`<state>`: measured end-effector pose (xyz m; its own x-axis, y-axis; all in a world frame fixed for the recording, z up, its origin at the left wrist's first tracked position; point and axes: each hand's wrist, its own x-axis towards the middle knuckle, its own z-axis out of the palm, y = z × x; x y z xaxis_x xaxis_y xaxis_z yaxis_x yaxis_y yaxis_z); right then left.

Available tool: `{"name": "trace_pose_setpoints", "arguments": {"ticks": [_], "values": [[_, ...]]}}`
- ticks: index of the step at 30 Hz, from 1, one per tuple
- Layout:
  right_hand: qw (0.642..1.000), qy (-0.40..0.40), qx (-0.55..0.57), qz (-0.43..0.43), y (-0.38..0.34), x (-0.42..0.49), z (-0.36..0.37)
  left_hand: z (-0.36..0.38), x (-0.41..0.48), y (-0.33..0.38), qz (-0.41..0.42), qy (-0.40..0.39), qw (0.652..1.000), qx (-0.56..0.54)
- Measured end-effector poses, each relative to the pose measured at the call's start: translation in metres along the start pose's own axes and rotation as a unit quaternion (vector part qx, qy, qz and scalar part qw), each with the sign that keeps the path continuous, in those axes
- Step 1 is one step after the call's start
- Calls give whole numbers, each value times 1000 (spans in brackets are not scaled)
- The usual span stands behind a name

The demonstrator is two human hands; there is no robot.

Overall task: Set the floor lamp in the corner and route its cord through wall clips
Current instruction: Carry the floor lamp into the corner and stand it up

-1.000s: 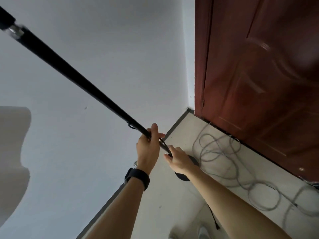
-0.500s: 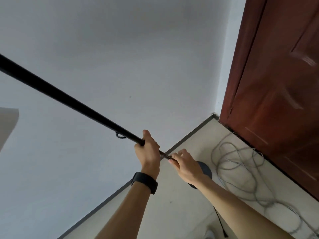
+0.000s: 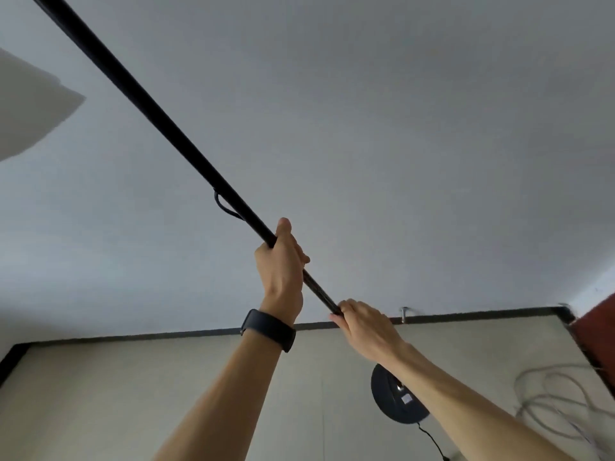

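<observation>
The floor lamp's black pole runs tilted from the upper left down to its round black base, which is tipped so its underside shows above the floor. My left hand is shut around the pole, and my right hand is shut around it lower down, nearer the base. The white lampshade shows at the left edge. A thin black cord trails from the base. A small loop of cord hangs off the pole above my left hand. A small wall clip sits just above the skirting.
A white wall fills most of the view, with a dark skirting along the beige floor. A tangle of grey cable lies on the floor at the right, beside the red-brown door.
The view has swung left, so the door has moved to the far right edge. The pole now runs steeper, and the base has tipped up off the floor.
</observation>
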<state>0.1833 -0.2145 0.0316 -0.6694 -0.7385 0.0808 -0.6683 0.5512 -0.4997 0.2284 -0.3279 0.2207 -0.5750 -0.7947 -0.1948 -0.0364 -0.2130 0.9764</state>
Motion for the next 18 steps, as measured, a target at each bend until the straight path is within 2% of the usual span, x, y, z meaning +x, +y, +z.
{"name": "trace_pose_setpoints", "arguments": {"ticks": [5, 11, 15, 18], "values": [[995, -50, -24, -85, -140, 35, 42, -168, 22, 35, 81, -66, 993, -57], [980, -114, -54, -151, -275, 73, 85, -294, 53, 60, 74, -65, 994, -55], [975, -119, -38, -182, -348, 108, 114, -354, 81, 87, 91, 24, 993, -67], [975, -133, 63, -165, -398, 136, 148, -402, 110, 109, 105, 113, 986, -65]]}}
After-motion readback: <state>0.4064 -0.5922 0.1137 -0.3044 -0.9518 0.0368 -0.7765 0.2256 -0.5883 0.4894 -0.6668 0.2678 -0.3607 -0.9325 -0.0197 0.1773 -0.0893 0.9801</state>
